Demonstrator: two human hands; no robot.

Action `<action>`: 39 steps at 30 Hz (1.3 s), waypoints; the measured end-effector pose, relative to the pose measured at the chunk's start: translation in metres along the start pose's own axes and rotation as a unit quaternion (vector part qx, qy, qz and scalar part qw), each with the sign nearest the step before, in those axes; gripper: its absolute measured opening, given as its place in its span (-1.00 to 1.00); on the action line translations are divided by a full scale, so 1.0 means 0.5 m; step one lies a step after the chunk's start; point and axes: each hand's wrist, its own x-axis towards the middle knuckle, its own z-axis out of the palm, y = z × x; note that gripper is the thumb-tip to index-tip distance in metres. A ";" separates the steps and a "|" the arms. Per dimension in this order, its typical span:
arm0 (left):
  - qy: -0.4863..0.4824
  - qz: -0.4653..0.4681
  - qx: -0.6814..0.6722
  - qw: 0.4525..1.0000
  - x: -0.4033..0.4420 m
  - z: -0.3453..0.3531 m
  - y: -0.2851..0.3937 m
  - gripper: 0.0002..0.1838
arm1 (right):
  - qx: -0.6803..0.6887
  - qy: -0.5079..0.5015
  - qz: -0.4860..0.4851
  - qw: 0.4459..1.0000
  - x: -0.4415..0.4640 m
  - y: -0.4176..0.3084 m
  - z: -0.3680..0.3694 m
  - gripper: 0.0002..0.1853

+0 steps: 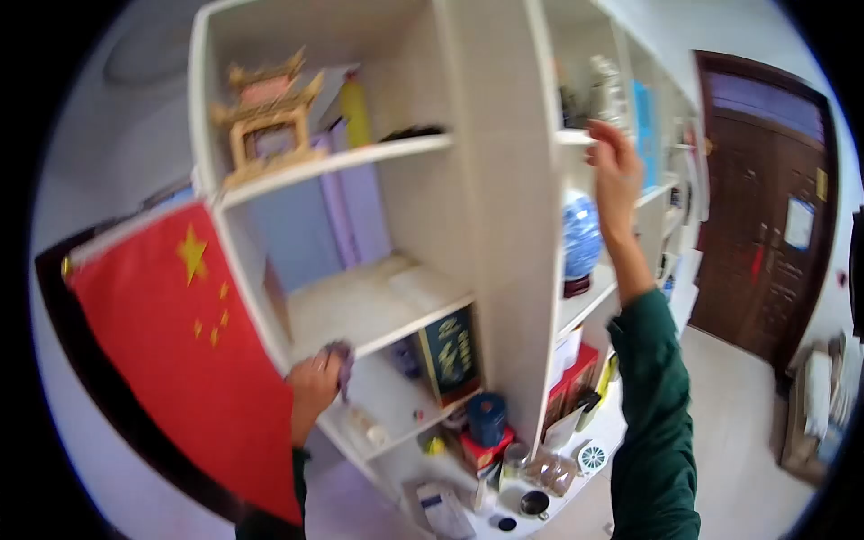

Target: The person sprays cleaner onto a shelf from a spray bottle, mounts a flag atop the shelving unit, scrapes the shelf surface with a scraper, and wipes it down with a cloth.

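Observation:
My left hand (314,389) is closed around a crumpled purple-grey cloth (341,362) at the front edge of a white shelf board (396,335). My right hand (621,171) is raised at an upper shelf of the right-hand section, its fingers bent and a little apart, with nothing visible in them. Just above it stands a pale figurine (607,88); whether the fingertips touch it or the shelf edge, I cannot tell. Below that hand is a blue-and-white porcelain vase (580,236) on a dark stand.
A wooden gate model (270,121) and a yellow object (355,110) occupy the upper left shelf. A red flag (171,333) hangs at the left. Lower down are a dark green box (450,353), a blue canister (487,419) and a metal cup (534,504). A brown door (756,198) stands right.

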 end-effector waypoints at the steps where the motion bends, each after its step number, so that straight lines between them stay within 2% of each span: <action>1: -0.007 -0.009 -0.024 1.000 -0.009 0.007 -0.001 -0.70 | 0.020 -0.010 0.009 1.000 -0.048 -0.037 -0.001 -0.81; 3: 0.018 0.010 -0.030 0.999 -0.017 0.026 -0.012 -0.71 | 0.000 -0.085 0.039 0.996 -0.155 -0.078 0.001 -0.83; 5: 0.003 0.001 -0.020 1.000 -0.014 0.016 -0.010 -0.73 | 0.078 -0.171 0.145 0.971 -0.266 -0.087 0.018 -0.84; 7: 0.080 0.010 -0.091 0.993 -0.011 0.020 -0.013 -0.87 | 0.115 -0.335 0.268 0.896 -0.370 -0.080 0.042 -0.84; 8: 0.116 0.012 -0.099 0.988 -0.008 0.024 -0.011 -0.87 | 0.124 -0.381 0.285 0.871 -0.416 -0.085 0.058 -0.85; 11: 0.098 0.020 -0.120 0.988 -0.008 0.018 -0.012 -0.89 | 0.161 -0.459 0.296 0.822 -0.512 -0.090 0.127 -0.84; 13: 0.083 0.043 -0.116 0.989 -0.007 0.008 -0.020 -0.91 | 0.178 -0.461 0.314 0.811 -0.522 -0.098 0.201 -0.82; 16: 0.060 0.066 -0.084 0.992 -0.009 0.010 -0.022 -0.92 | 0.195 -0.476 0.274 0.813 -0.505 -0.090 0.309 -0.79; 18: 0.056 0.031 -0.101 0.993 -0.018 0.016 -0.022 -0.78 | 0.177 -0.483 0.319 0.796 -0.517 -0.079 0.351 -0.77; 19: 0.053 0.030 -0.100 0.993 -0.021 0.020 -0.026 -0.78 | 0.179 -0.484 0.320 0.795 -0.535 -0.085 0.353 -0.77; 21: 0.075 0.031 -0.120 0.989 -0.021 0.026 -0.025 -0.75 | 0.245 -0.370 0.297 0.846 -0.590 -0.111 0.316 -0.80; 22: 0.073 0.028 -0.123 0.989 -0.020 0.028 -0.025 -0.75 | 0.229 -0.371 0.269 0.859 -0.608 -0.127 0.291 -0.75; 23: 0.071 0.023 -0.143 0.987 -0.017 0.030 -0.025 -0.76 | 0.243 -0.384 0.274 0.848 -0.634 -0.129 0.268 -0.60; 25: 0.069 0.015 -0.160 0.985 -0.013 0.015 -0.007 -0.76 | 0.301 -0.316 0.425 0.793 -0.663 -0.175 0.239 -0.43; 26: 0.042 -0.077 -0.230 0.969 -0.005 -0.002 0.021 -0.72 | 0.303 -0.314 0.425 0.793 -0.682 -0.184 0.233 -0.43; 27: 0.014 -0.168 -0.297 0.940 0.004 -0.011 0.051 -0.67 | 0.350 -0.266 0.490 0.753 -0.700 -0.191 0.227 -0.38; 28: 0.015 -0.168 -0.297 0.940 0.016 -0.009 0.085 -0.67 | 0.393 -0.216 0.549 0.706 -0.707 -0.192 0.224 -0.34; 29: 0.001 -0.244 -0.506 0.827 0.030 -0.005 0.120 -0.63 | 0.391 -0.216 0.548 0.707 -0.700 -0.190 0.222 -0.34; 30: -0.013 -0.305 -0.685 0.661 0.037 -0.001 0.137 -0.58 | 0.332 -0.235 0.504 0.762 -0.685 -0.186 0.214 -0.34; 31: -0.012 -0.304 -0.687 0.659 0.043 -0.010 0.132 -0.58 | 0.269 -0.254 0.455 0.810 -0.670 -0.178 0.209 -0.35; 33: -0.038 -0.355 -0.785 0.507 0.052 -0.033 0.107 -0.49 | 0.265 -0.223 0.443 0.827 -0.634 -0.147 0.211 -0.50; 34: -0.084 -0.312 -0.682 0.656 0.050 -0.033 0.088 -0.38 | 0.198 -0.271 0.365 0.868 -0.617 -0.112 0.211 -0.53; 35: -0.003 -0.238 -0.492 0.837 0.041 -0.025 0.079 -0.36 | 0.128 -0.315 0.281 0.897 -0.596 -0.076 0.217 -0.57; 37: 0.004 -0.166 -0.325 0.931 0.045 -0.073 0.036 -0.36 | 0.076 -0.272 0.309 0.908 -0.521 -0.020 0.254 -0.60; 38: 0.048 -0.090 -0.223 0.970 0.035 -0.067 0.008 -0.40 | -0.009 -0.263 0.194 0.945 -0.471 0.016 0.287 -0.65; 39: 0.049 -0.090 -0.222 0.970 0.016 -0.046 -0.015 -0.40 | -0.095 -0.248 0.071 0.961 -0.430 0.049 0.311 -0.69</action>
